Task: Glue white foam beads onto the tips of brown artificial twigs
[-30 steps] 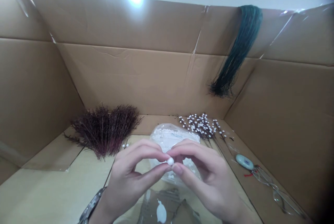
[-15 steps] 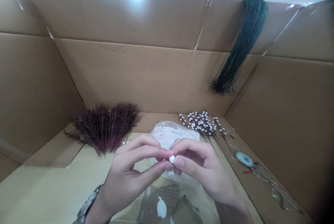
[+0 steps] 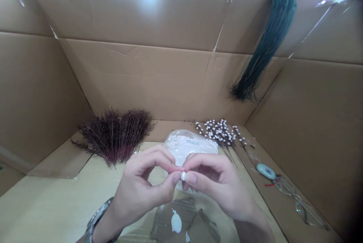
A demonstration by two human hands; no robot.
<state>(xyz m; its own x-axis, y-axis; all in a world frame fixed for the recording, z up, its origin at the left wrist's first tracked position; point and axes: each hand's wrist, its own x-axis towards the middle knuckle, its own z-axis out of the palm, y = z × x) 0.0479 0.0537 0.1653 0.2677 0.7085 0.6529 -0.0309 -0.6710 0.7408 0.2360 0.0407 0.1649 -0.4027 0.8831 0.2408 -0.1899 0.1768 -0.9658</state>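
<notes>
A small white bead (image 3: 183, 176) sits between the fingertips of both hands at the lower middle. My left hand (image 3: 150, 182), with a metal watch (image 3: 99, 216) on its wrist, pinches at the bead's left side. My right hand (image 3: 217, 182) grips the bead from the right with thumb and forefinger. Behind the hands lies a clear plastic bag (image 3: 190, 143) of white beads. Below them is a torn cardboard piece (image 3: 166, 222) bearing a white glue-like blob (image 3: 176, 222).
Dark red twigs (image 3: 115, 137) lie at the back left. White-tipped stems (image 3: 217, 131) lie at the back right. Green strands (image 3: 269, 42) hang over the cardboard wall (image 3: 141, 80). A pale oval case (image 3: 266, 171) and eyeglasses (image 3: 297, 199) rest on the right.
The left thumb and finger have closed in nearer the bead, and the bead has moved slightly left and down. The view has shifted a little.
</notes>
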